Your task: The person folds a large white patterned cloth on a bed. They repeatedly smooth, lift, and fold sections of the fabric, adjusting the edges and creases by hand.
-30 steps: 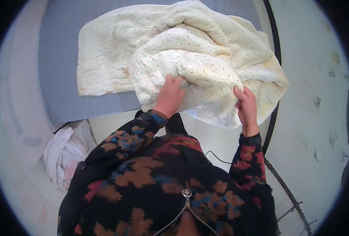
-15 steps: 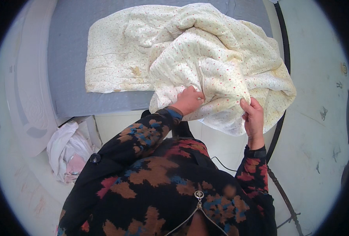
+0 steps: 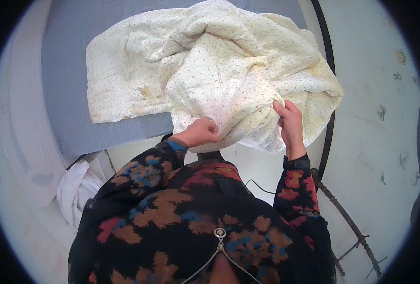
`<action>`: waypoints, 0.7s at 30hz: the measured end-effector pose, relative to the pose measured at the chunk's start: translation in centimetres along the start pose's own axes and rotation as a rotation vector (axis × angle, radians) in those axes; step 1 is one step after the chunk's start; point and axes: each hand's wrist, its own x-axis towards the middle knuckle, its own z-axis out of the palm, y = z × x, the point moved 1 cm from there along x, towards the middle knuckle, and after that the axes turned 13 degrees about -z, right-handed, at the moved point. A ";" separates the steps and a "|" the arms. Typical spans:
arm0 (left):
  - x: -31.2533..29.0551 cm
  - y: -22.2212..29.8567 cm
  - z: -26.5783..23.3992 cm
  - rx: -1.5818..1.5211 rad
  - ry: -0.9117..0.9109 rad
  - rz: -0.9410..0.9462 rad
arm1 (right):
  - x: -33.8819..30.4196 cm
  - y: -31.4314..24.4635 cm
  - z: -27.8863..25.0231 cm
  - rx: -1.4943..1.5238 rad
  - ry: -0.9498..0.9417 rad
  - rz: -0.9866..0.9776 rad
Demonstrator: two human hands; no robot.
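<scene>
- Nearest: our sleeves, dark w/ orange, red & blue leaf pattern, come up from the lower edge; a metal chain hangs at the chest.
- Our left hand [image 3: 201,132] is fisted, knuckles up, clamped on the near hem of the quilt [image 3: 210,71], just past the near edge of the bed [image 3: 68,94].
- Our right hand [image 3: 290,122] stands upright, fingers [image 3: 280,106] pinched into a fold of the same quilt, approx. level w/ the left hand, near the bed's near right corner.
- Quilt: cream, tiny red dots, bunched into a thick heap between & beyond both hands; its near part hangs over the bed's near edge.
- Further out the quilt lies flatter toward the bed's left side; a brownish stain [image 3: 146,91] shows there.
- Bed top is grey-blue, bare along the left edge & far left corner.
- Black curved metal rail [image 3: 327,57] runs along the bed's right edge.
- Floor lvl, left of us: crumpled white cloth [image 3: 77,189], well apart from the quilt.
</scene>
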 end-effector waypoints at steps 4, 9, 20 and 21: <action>-4.8 0.7 -3.8 -0.502 -0.155 -0.186 | 0.7 0.5 -0.7 -0.023 -0.001 0.044; -9.0 3.3 -7.4 -0.435 -0.201 -0.092 | 0.7 2.1 -0.9 -0.102 -0.143 -0.033; -10.8 1.7 -9.5 -0.688 -0.181 -0.109 | -3.0 -1.2 0.6 -0.850 0.129 -0.826; -11.0 1.6 -9.6 -0.709 -0.198 -0.099 | -3.7 -1.9 1.5 -0.835 0.095 -0.928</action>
